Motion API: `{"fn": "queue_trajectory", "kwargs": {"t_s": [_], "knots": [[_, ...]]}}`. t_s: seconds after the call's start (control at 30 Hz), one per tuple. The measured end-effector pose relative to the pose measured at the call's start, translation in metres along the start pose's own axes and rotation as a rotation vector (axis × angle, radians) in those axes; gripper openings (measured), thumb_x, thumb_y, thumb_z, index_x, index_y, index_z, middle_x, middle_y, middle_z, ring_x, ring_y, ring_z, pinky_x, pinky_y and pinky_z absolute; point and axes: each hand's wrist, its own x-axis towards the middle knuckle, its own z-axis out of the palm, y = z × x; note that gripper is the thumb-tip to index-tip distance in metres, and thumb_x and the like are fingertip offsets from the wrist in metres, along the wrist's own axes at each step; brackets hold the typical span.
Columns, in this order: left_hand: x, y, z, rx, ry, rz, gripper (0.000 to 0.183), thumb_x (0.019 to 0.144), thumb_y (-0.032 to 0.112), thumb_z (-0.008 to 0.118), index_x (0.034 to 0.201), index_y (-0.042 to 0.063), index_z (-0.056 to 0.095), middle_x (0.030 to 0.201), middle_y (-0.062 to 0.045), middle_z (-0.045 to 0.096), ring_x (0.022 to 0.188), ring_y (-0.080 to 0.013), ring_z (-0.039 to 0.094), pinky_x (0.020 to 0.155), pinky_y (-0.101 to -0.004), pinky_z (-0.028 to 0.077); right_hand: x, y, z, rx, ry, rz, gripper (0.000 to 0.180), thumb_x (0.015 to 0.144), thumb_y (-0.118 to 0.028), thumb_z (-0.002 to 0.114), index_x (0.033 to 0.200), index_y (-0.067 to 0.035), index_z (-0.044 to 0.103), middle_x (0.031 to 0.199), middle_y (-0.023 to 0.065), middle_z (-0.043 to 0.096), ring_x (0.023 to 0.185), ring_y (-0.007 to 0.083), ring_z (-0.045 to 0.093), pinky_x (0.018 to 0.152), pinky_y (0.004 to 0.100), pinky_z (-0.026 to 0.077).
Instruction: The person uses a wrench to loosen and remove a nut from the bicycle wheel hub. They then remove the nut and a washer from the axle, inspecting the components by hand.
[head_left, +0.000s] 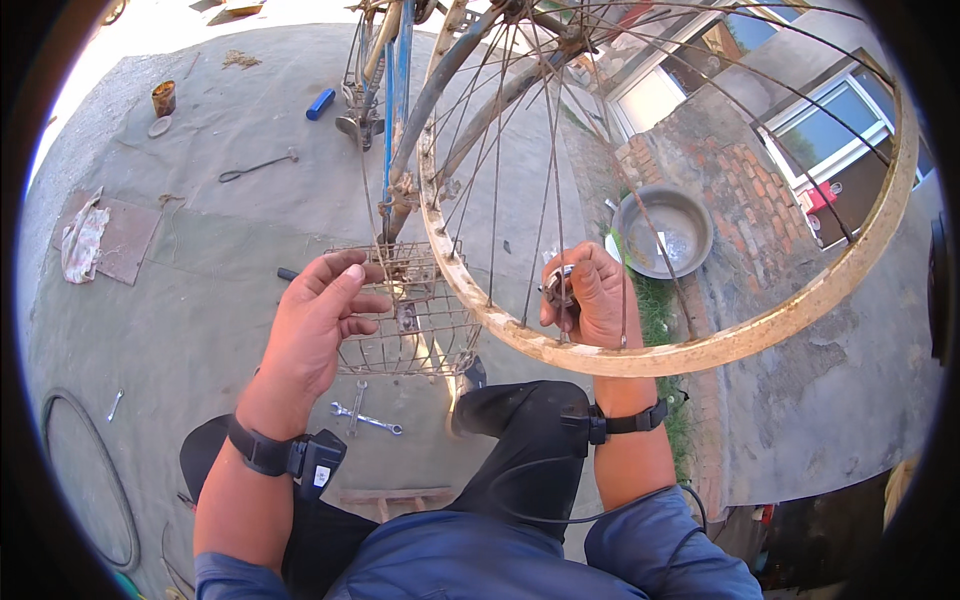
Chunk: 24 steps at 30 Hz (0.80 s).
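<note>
A bicycle wheel with a bare, rust-spotted rim (652, 363) and rusty spokes stands before me, mounted in the blue bicycle frame (401, 75). My right hand (600, 304) is behind the spokes, just above the lowest part of the rim. Its fingers close around a small round metal tool (556, 288), partly hidden by the fingers; its exact kind is unclear. Left of the wheel, my left hand (319, 322) is raised with fingers apart and slightly bent, holding nothing I can see. Beyond those fingers is a rusty wire basket (442, 358) at the bicycle's lower end.
Two wrenches (367, 417) lie crossed on the ground cloth by my feet. A bicycle tyre (86, 457) and a small wrench (115, 405) are at left. A grey basin (701, 225) sits beside the brick wall. Farther off are a hammer (259, 165) and a rusty can (163, 99).
</note>
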Motion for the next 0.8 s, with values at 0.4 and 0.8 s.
{"fn": "queue_trajectory", "kwargs": {"t_s": [0.4, 0.8], "knots": [[0.001, -0.02, 0.035, 0.281, -0.316, 0.115, 0.031, 0.099, 0.014, 0.065, 0.125, 0.001, 0.057, 0.121, -0.008, 0.065, 0.099, -0.0129, 0.067, 0.076, -0.0258, 0.053, 0.004, -0.005, 0.015, 0.108, -0.054, 0.007, 0.028, 0.091, -0.026, 0.076, 0.096, -0.008, 0.055, 0.096, 0.0104, 0.068, 0.077, 0.0218, 0.072, 0.063, 0.03, 0.059], [-0.004, -0.051, 0.052, 0.318, -0.299, 0.26, 0.024, 0.097, 0.008, 0.065, 0.12, 0.001, 0.06, 0.11, -0.003, 0.065, 0.096, -0.0098, 0.064, 0.076, -0.0244, 0.051, -0.005, 0.041, 0.002, 0.072, -0.041, 0.094, 0.019, 0.098, -0.02, 0.067, 0.105, -0.003, 0.062, 0.103, 0.0134, 0.071, 0.088, 0.0241, 0.074, 0.07, 0.033, 0.061]]}}
